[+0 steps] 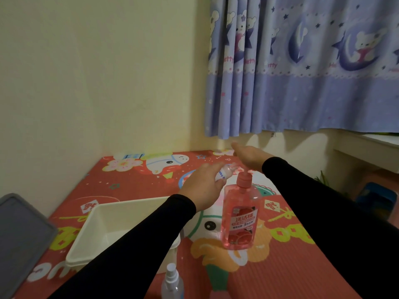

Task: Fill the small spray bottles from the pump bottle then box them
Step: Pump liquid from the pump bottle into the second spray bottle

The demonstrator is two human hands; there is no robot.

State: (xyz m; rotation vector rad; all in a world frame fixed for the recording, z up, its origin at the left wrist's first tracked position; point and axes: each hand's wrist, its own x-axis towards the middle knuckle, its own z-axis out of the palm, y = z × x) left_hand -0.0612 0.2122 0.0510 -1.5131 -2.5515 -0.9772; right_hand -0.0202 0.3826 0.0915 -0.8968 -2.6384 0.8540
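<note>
Nearby, left hand (203, 186) grips small bottle (224, 172); flat right hand (250, 157) presses pump bottle (240, 214) beside box (90, 240).

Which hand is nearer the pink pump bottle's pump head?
Right. The right hand rests on the pump head; the left hand holds a small bottle just left of it.

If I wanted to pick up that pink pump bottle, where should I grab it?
Probably around the pump bottle at its wide body, coming from its right side. It stands upright, the left hand holds a small bottle by the spout, and the right hand is over the pump head.
</note>
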